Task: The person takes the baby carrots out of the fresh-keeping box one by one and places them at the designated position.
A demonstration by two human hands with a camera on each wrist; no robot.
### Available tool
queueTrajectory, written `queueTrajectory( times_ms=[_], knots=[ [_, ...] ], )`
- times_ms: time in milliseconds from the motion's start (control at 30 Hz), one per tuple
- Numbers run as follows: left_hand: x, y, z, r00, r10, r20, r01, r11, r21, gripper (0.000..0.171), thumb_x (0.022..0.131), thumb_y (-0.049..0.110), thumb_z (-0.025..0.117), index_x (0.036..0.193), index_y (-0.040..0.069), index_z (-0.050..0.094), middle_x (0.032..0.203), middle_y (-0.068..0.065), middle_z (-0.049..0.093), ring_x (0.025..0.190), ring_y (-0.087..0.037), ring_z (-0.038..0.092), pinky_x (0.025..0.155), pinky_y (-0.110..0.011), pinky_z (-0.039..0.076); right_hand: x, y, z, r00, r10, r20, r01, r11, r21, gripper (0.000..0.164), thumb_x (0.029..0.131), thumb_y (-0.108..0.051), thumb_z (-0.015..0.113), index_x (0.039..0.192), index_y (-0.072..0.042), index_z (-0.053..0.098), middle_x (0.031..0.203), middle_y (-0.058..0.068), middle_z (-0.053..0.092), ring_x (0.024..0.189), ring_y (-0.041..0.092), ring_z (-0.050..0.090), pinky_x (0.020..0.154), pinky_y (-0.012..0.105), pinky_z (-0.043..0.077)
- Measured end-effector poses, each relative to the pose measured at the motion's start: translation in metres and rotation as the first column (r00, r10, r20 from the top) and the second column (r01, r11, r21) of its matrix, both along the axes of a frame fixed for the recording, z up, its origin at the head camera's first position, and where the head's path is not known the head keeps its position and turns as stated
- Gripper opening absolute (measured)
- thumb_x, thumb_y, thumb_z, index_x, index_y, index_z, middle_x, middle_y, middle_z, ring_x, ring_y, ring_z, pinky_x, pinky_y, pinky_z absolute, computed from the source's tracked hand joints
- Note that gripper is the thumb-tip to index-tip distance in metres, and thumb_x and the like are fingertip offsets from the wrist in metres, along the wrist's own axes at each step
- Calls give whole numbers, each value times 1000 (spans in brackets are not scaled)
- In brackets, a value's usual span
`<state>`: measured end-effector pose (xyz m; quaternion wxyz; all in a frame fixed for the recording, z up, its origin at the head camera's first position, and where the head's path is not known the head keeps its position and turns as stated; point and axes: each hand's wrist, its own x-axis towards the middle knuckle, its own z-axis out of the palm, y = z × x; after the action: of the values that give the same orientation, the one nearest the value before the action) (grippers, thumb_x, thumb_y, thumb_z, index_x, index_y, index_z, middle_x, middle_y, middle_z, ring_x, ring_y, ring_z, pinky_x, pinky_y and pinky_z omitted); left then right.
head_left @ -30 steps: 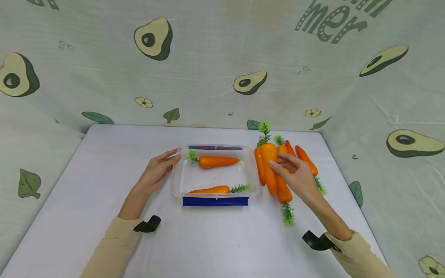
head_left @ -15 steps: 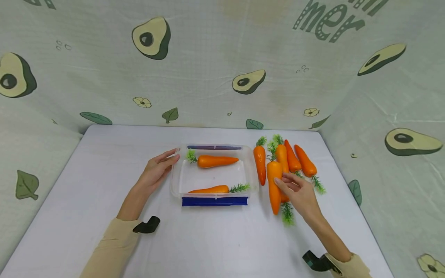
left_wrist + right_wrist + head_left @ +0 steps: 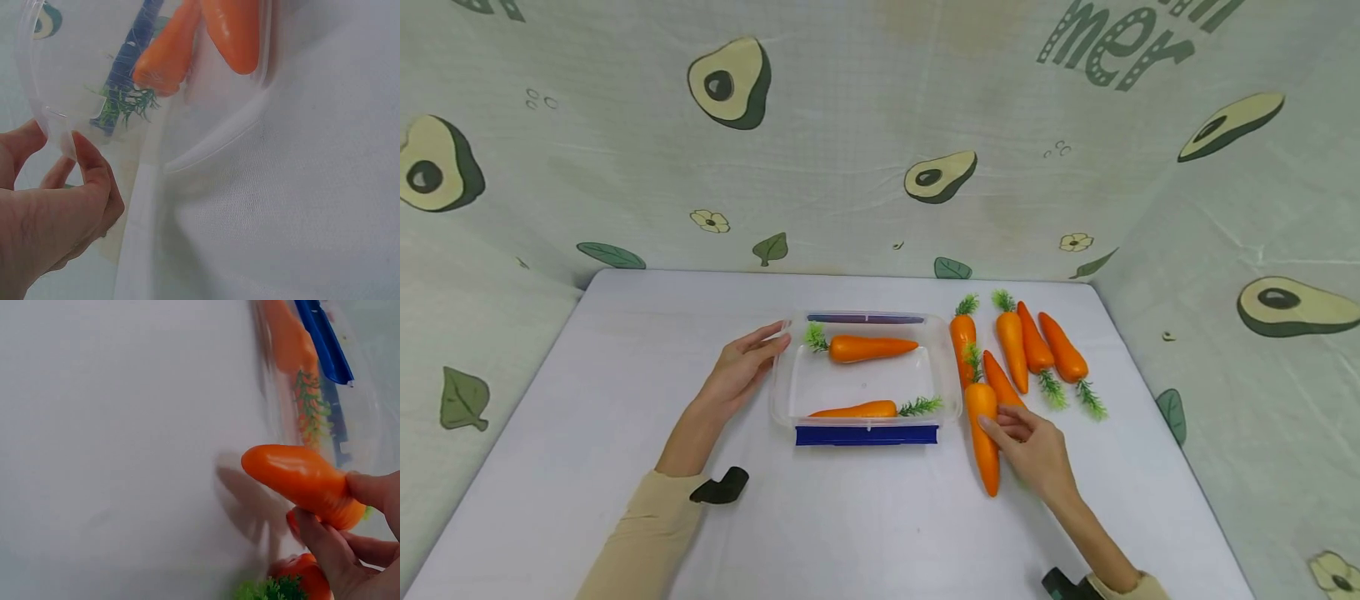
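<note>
My right hand (image 3: 1036,450) pinches an orange toy carrot (image 3: 982,437) between thumb and fingers, with the green leafy top pointing away and the tip toward me. In the right wrist view the held carrot (image 3: 294,478) casts a shadow on the white tabletop. My left hand (image 3: 741,371) pinches the left rim of a clear plastic food container (image 3: 781,396); the left wrist view shows thumb and fingers (image 3: 94,165) on either side of that rim. Inside the container lie two carrots, one along the far side (image 3: 872,348) and one along the near side (image 3: 857,409).
Right of the container, several more carrots lie on the table, including one at the far right (image 3: 1063,347) and one partly behind my right hand (image 3: 1000,379). A blue locking flap (image 3: 867,435) hangs out at the container's front. Patterned cloth (image 3: 850,167) stands behind the table.
My right hand has moved the pinched carrot toward me, away from the far carrots, and slightly left at the end. My left hand and the container have stayed in place.
</note>
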<state>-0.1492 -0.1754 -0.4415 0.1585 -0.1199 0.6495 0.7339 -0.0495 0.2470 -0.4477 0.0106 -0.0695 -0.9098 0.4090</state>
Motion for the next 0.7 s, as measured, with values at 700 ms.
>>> queueTrajectory(
  times_ms=[700],
  knots=[
    [-1,1,-1,1000,7,11,-7,1000,7,65,100,30,70,157,15,44,155,-3,39,118,-8,46,107,-22,38,6,-7,-4,996,85,-36,-78,985,152,46,90,-22,82,121,9,69,99,14,74,89,27,72,76,35,61]
  ],
)
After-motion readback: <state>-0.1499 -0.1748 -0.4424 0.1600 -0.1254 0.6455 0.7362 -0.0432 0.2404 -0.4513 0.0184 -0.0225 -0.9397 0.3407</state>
